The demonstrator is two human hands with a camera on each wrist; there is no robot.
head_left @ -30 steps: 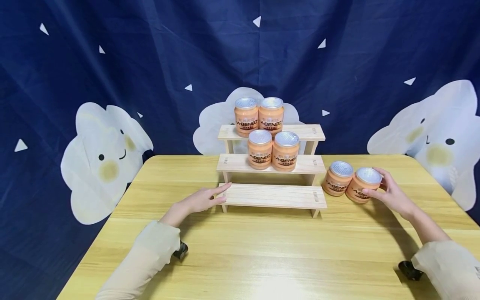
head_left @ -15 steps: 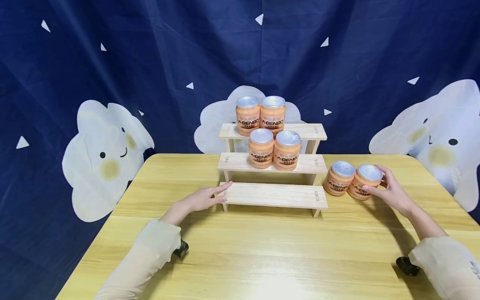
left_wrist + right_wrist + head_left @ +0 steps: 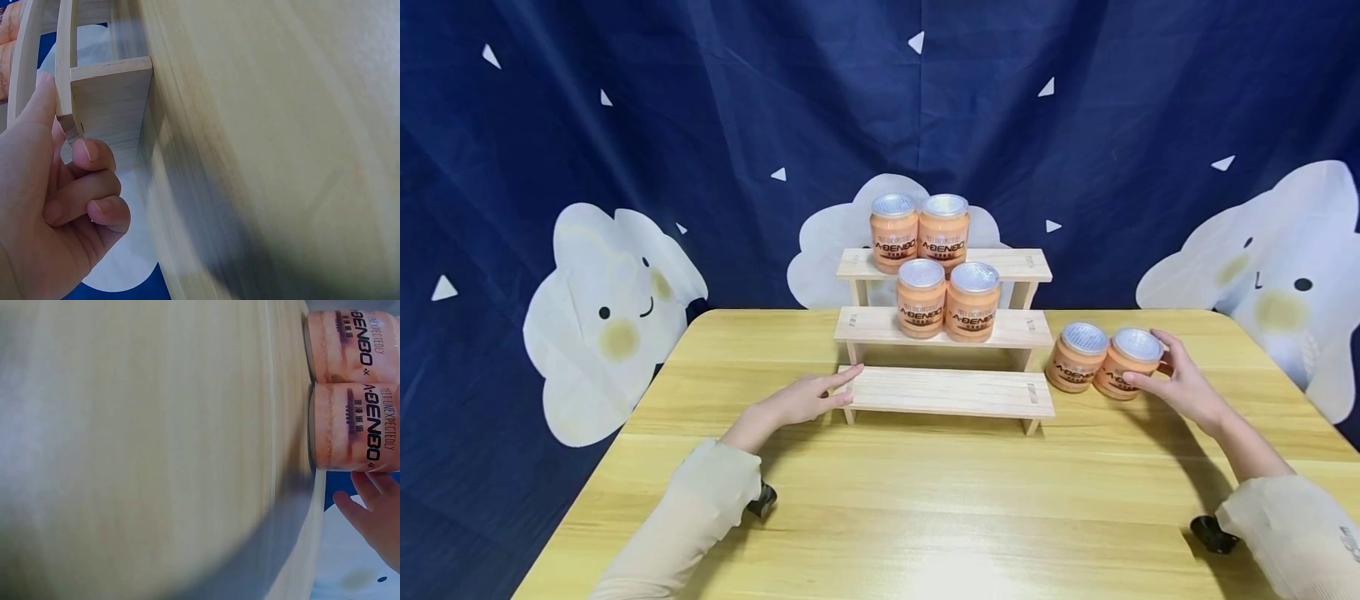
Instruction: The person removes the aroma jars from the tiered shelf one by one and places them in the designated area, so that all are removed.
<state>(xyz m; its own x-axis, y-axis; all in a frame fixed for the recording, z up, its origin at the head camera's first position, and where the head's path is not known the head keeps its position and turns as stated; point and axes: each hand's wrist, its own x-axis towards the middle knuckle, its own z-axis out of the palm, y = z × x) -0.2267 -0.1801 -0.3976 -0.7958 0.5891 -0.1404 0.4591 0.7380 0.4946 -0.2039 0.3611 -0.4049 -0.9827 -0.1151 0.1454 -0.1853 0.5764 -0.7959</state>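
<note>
My left hand grips the left end of the lowest step of a three-step wooden stand. In the left wrist view its forefinger lies along the board and the other fingers curl near the board's end. At the stand's right, my right hand holds an orange jar with a silver lid, thumb in front and fingers round the far side. A matching jar stands against it on the left. Both jars are upright on the table, lettering towards me, as the right wrist view also shows.
Two like jars stand side by side on the top step, and two more jars on the middle step. The wooden table extends in front of the stand. Behind hangs a dark blue cloth with white clouds.
My right hand has shifted its jar slightly back, more in line with the jar beside it. The left hand stays on the stand.
</note>
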